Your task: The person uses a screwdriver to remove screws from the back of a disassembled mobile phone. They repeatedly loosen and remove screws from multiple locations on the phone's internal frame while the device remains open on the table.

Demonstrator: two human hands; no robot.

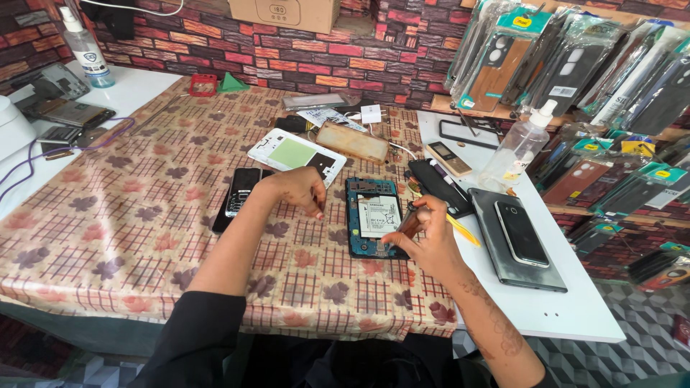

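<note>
A wide table under a checked, leaf-patterned oilcloth (129, 215) fills the left and middle of the scene, with a plain white tabletop (568, 309) adjoining on the right. On that white top lies a dark grey tablet with a black smartphone resting on it (519, 241). Near the centre, on the oilcloth, sits the opened phone with its back cover off and a white battery showing (374, 217). The left hand (296, 188) rests just left of that phone, fingers curled loosely inward, holding nothing that shows. The right hand (425, 233) hovers at the phone's right edge (its near corner), fingers pinched shut around a thin brown-handled tool (408, 221) whose tip touches the phone
</note>
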